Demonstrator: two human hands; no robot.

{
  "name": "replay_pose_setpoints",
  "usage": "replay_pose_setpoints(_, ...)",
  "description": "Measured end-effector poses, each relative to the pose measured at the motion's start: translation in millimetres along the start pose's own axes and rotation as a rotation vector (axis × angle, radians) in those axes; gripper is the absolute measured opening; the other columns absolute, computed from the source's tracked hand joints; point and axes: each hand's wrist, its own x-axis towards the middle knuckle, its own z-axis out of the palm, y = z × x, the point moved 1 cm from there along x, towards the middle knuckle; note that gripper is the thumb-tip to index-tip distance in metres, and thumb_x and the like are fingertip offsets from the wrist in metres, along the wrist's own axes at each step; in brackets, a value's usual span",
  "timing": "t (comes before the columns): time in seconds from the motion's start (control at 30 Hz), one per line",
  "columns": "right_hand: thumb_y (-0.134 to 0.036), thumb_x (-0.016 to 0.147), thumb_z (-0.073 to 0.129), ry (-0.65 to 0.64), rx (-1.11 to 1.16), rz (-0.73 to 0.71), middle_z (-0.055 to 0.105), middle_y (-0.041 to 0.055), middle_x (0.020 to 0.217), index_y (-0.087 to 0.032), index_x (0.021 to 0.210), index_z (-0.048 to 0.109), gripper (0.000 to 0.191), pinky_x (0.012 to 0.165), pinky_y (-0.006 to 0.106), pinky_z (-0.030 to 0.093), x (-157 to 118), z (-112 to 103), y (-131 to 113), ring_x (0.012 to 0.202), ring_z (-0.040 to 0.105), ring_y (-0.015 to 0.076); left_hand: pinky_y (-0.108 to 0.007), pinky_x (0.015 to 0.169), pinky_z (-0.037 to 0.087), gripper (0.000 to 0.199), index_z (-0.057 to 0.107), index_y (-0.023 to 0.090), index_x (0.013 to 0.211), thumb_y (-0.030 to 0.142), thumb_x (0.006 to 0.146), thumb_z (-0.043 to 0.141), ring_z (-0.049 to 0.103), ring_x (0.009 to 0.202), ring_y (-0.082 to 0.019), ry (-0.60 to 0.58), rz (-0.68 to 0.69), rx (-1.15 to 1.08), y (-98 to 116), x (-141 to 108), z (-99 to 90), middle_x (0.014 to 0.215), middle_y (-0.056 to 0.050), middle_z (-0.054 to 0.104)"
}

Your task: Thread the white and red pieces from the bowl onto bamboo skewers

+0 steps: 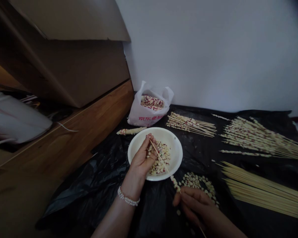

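Observation:
My right hand [196,203] is closed on a thin wooden skewer [160,156], near several pale kernels threaded on it. The skewer slants up and left to my left hand [145,153], whose fingertips meet its upper end over the white bowl [174,165]. That hand is cupped with some loose kernels in it, and a beaded bracelet circles its wrist. Cream and dark red corn kernels [165,153] lie in the bowl. More loose kernels [201,183] are spread on black plastic just beyond my right hand.
A white bag [147,114] of speckled corn cobs stands behind the bowl, a partly stripped cob [134,131] before it. Threaded skewers lie in a small bundle [190,124] and a large one [255,137]. Bare skewers [265,191] are at right, a cardboard box [89,66] at left.

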Motion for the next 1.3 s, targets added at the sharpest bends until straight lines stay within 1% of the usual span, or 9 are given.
replay_pose_setpoints(0.1,-0.056,0.085,0.069,0.017,0.004,-0.008,0.032,-0.0106,0.043,-0.018,0.081,0.073,0.039,0.04,0.02,0.013,0,-1,0,0.04,0.02,0.0061,-0.017,0.068,0.056,0.045,0.058,0.021,0.134,0.012,0.09,0.061,0.069,0.073,-0.01,0.0,-0.048,-0.106,-1,0,2.0,0.091,-0.003,0.073)
replay_pose_setpoints(0.2,-0.057,0.085,0.068,0.014,0.002,-0.009,0.032,-0.0109,0.042,-0.018,0.081,0.073,0.04,0.041,0.02,0.015,-1,0,-1,0.04,0.02,0.0062,-0.016,0.067,0.056,0.047,0.056,0.018,0.135,0.013,0.089,0.064,0.068,0.069,-0.009,-0.009,-0.074,-0.175,-2,-1,4.0,0.083,-0.001,0.073)
replay_pose_setpoints(0.4,-0.057,0.084,0.068,0.023,0.008,0.01,0.03,-0.0115,0.043,-0.018,0.081,0.073,0.04,0.041,0.02,0.014,-2,0,-3,0.04,0.017,0.0064,-0.018,0.065,0.057,0.048,0.057,0.017,0.135,0.012,0.088,0.065,0.069,0.068,-0.01,-0.017,-0.108,-0.215,-2,-3,5.7,0.081,-0.002,0.073)
replay_pose_setpoints(0.6,-0.057,0.083,0.07,0.056,-0.016,0.015,0.028,-0.0111,0.044,-0.017,0.08,0.074,0.04,0.043,0.021,0.013,-4,0,-8,0.043,0.019,0.0073,-0.018,0.062,0.057,0.047,0.057,0.017,0.134,0.01,0.088,0.065,0.068,0.064,-0.01,-0.009,-0.089,-0.184,-3,-3,5.6,0.079,0.0,0.073)
replay_pose_setpoints(0.73,-0.057,0.08,0.072,0.106,-0.045,0.001,0.032,-0.0102,0.043,-0.017,0.078,0.075,0.04,0.045,0.022,0.014,-5,2,-11,0.043,0.02,0.0071,-0.018,0.06,0.057,0.045,0.056,0.015,0.134,0.01,0.089,0.063,0.068,0.064,-0.01,-0.004,-0.055,-0.155,-3,-3,5.0,0.079,-0.001,0.073)
replay_pose_setpoints(0.93,-0.056,0.081,0.072,0.077,-0.022,0.004,0.032,-0.01,0.045,-0.019,0.079,0.074,0.038,0.044,0.02,0.017,-4,1,-4,0.044,0.022,0.0069,-0.017,0.06,0.057,0.038,0.06,0.015,0.128,0.01,0.09,0.062,0.068,0.063,-0.009,0.024,-0.05,-0.143,-2,-6,7.7,0.078,0.0,0.073)
replay_pose_setpoints(1.1,-0.056,0.083,0.07,0.061,0.024,0.027,0.029,-0.0109,0.045,-0.018,0.081,0.073,0.038,0.043,0.019,0.016,-4,1,-4,0.043,0.02,0.0064,-0.016,0.063,0.056,0.037,0.062,0.016,0.125,0.012,0.089,0.064,0.067,0.066,-0.008,0.039,-0.038,-0.114,-2,-5,7.1,0.081,0.0,0.072)
replay_pose_setpoints(1.2,-0.057,0.083,0.07,0.069,-0.002,0.014,0.028,-0.0112,0.044,-0.018,0.081,0.073,0.039,0.042,0.019,0.017,-4,2,-6,0.042,0.02,0.0064,-0.017,0.065,0.055,0.036,0.065,0.017,0.122,0.012,0.087,0.066,0.066,0.067,-0.009,0.03,-0.007,-0.057,-2,-4,5.7,0.085,-0.001,0.072)
replay_pose_setpoints(1.3,-0.061,0.082,0.069,0.076,-0.049,-0.011,0.029,-0.011,0.042,-0.018,0.08,0.074,0.043,0.041,0.019,0.014,-3,2,-6,0.041,0.018,0.0062,-0.018,0.063,0.054,0.03,0.068,0.018,0.116,0.012,0.087,0.065,0.065,0.067,-0.009,0.053,0.027,-0.001,-2,-4,5.9,0.088,-0.003,0.072)
